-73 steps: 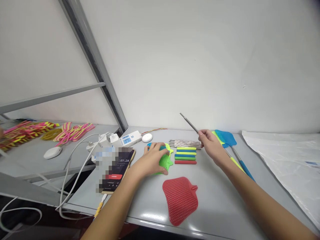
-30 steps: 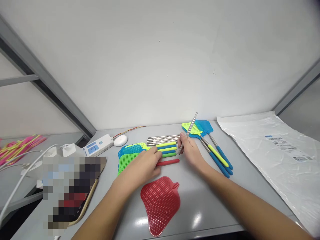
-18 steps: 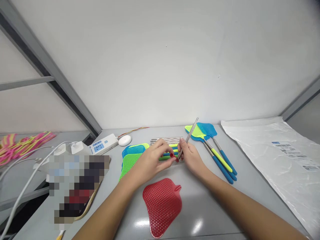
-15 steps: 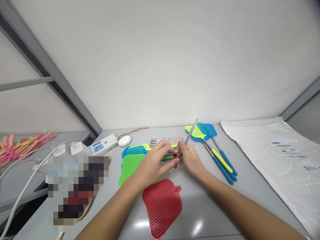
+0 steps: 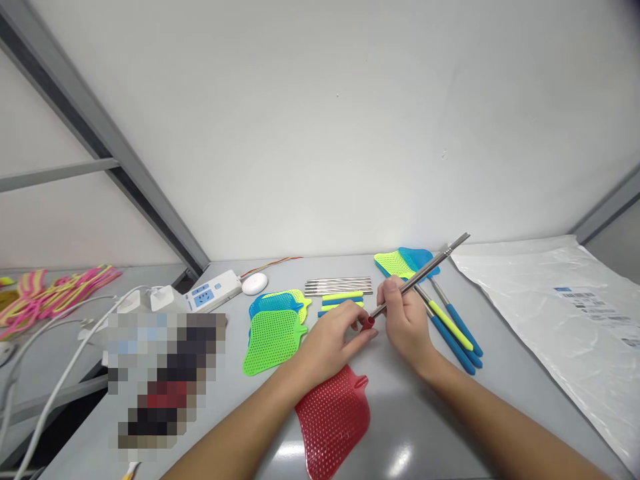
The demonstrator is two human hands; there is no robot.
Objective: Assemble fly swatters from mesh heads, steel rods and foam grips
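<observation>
My left hand (image 5: 334, 339) is closed on a red handle sleeve (image 5: 368, 323), its open end facing the rod. In my right hand (image 5: 406, 323) is a slim metal rod (image 5: 440, 259), slanting up to the right; its lower tip is at the sleeve's mouth, and I cannot tell whether it is inside. Beneath my left forearm lies a red fly swatter head (image 5: 334, 423), partly covered. Left of my hands are a green swatter head (image 5: 274, 340) and a blue swatter head (image 5: 270, 302). Beyond them lie metal rods (image 5: 337, 285) and a yellow handle sleeve (image 5: 343, 295).
Complete fly swatters with a yellow handle (image 5: 453, 327) and blue handles lie at right. A white plastic package (image 5: 540, 300) covers the right side. At left are a power strip (image 5: 213, 291), a round white device (image 5: 255, 283), a pixelated object (image 5: 167, 380) and pink-yellow cord (image 5: 65, 293).
The rod has tilted further right, its lower end now toward the red sleeve. Both hands have shifted right, uncovering the rods and sleeves behind them.
</observation>
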